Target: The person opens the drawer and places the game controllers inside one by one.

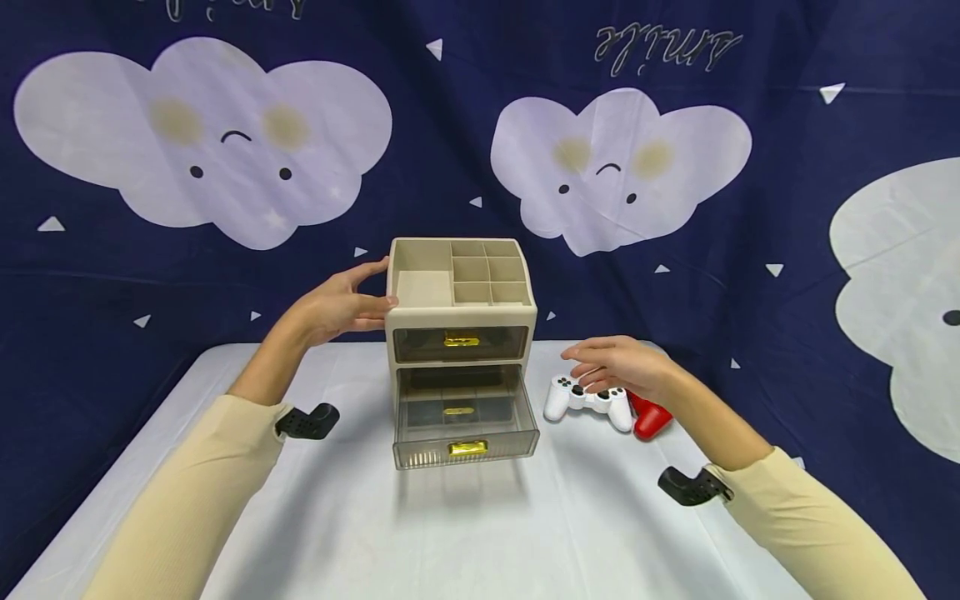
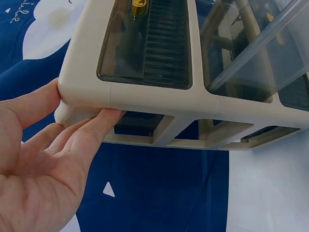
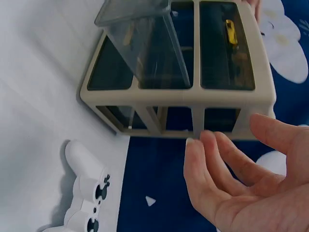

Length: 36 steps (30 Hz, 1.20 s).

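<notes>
A cream desktop drawer organizer [image 1: 462, 315] stands near the back edge of the white table. Its clear middle drawer [image 1: 467, 450], with a gold handle, is pulled out toward me. Smoky drawers above and below it sit closed. My left hand [image 1: 337, 308] touches the organizer's upper left side, its fingers mostly straight. In the left wrist view the left fingertips [image 2: 112, 114] rest at a side opening. To the right of the organizer, my right hand [image 1: 622, 363] hovers apart from it with loosely bent fingers, above a white game controller [image 1: 557, 403].
A red game controller [image 1: 651, 418] lies partly behind the white one, overlapped by the right hand. Open compartments [image 1: 489, 271] divide the organizer's top. A dark blue cloth [image 1: 442, 142] with clouds hangs behind the table [image 1: 480, 542].
</notes>
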Tool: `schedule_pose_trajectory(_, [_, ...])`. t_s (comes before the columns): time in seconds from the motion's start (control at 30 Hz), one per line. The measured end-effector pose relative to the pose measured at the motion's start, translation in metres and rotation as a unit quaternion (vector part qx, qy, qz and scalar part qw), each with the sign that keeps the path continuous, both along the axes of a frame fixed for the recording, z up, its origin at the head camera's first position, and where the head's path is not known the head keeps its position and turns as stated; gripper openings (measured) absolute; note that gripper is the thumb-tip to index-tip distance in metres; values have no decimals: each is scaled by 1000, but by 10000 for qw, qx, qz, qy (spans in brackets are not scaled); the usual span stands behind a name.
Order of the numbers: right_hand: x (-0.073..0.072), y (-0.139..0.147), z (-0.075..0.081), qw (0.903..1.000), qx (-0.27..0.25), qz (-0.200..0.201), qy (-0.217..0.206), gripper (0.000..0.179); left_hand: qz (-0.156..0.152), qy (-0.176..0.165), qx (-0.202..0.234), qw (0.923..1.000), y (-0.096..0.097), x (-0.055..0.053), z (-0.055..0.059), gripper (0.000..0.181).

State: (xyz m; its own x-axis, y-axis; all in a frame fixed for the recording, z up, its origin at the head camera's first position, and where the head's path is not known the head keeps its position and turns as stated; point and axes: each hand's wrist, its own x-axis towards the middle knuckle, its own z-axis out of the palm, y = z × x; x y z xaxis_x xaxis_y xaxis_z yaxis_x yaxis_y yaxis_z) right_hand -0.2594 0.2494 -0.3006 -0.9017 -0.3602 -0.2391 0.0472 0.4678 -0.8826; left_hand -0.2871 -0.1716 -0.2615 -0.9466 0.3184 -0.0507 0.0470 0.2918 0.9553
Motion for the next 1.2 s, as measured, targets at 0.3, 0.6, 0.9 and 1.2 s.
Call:
schedule_pose_trajectory(0.3, [-10,22,-20,9967,-154,-750,285,58,11,-12,2,10000,-2,1,0,86])
schedule_pose_trajectory(0.6, [-22,43,-49,9842,164,-1642,636,68,16,-4,3,10000,-2,-1,-1,87])
schedule_pose_trajectory(0.9, [-30,55,-81,9682,940,-2018,1142,74,-3,-20,61,10000,-3,-1,-1,87])
schedule_pose_trajectory(1.2, [-30,60,-104,9616,1248,-2072,1295,73,-26,-74,183,9998,-3,-1,-1,87])
